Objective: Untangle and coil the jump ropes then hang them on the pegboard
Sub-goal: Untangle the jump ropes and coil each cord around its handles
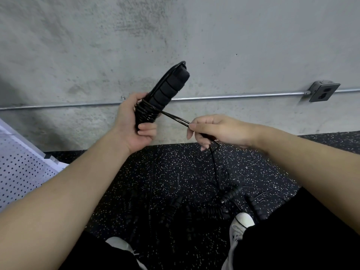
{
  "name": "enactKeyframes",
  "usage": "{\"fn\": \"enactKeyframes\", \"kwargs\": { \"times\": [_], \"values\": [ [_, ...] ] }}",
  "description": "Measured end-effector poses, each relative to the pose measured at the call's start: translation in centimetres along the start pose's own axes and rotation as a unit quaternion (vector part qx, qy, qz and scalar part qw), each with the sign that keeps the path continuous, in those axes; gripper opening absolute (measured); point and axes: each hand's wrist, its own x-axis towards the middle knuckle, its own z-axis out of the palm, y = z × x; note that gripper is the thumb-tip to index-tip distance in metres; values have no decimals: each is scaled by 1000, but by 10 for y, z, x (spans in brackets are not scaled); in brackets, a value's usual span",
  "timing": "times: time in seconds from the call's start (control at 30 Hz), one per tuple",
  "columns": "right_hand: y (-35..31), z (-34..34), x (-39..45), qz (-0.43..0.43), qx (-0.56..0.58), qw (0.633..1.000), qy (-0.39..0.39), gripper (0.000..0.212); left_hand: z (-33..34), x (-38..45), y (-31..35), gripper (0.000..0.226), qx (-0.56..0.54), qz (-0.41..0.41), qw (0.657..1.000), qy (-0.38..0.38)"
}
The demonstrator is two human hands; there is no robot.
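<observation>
Above a speckled floor, both hands work one black rope against a concrete wall.

Left hand [134, 123] fingers curl round the foam handles [171, 86], tilted up and right, with cord [147, 114] wound round their lower end; right hand [216, 129] pinches the taut strands leaving that winding, cord trailing down to a tangle of ropes [204, 205] between white shoes [241, 223]. Pegboard [21, 172] leans at left; conduit [233, 96] and outlet [323, 92] on wall.

wall [214, 36]: grey concrete w/ conduit [233, 96], outlet box [323, 91] | floor [165, 172]: blk speckled rubber
</observation>
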Motion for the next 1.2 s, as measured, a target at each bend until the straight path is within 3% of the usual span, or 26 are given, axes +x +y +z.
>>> {"fn": "enactKeyframes", "kwargs": {
  "times": [0.2,0.33,0.4,0.47,0.63,0.77,0.9,1.1,1.2],
  "values": [
    [3,5,5,69,-87,994,-6,38,-1,-2,-4,25,61,-16,997,-52],
    [0,8,12,82,-120,988,45,38,1,-7,-9,19,131,-55,985,-101],
    [-3,6,11,75,-130,987,65,30,3,-10,-11,24,180,-64,977,-94],
    [-3,2,8,84,-126,985,88,37,5,-12,-11,27,228,-61,969,-77],
    [-1,-7,16,111,-18,987,115,17,5,-13,-9,31,393,-58,914,-85],
    [-2,-3,20,118,-42,984,126,17,9,-15,-14,22,514,-27,850,-113],
    [-2,-5,21,125,-22,981,149,20,11,-16,-20,11,541,13,833,-116],
    [-3,-7,19,121,-14,978,170,22,15,-14,-22,39,578,29,809,-104],
    [-3,-5,21,120,-8,977,177,22,15,-12,-25,30,582,33,807,-90]
  ]
}}
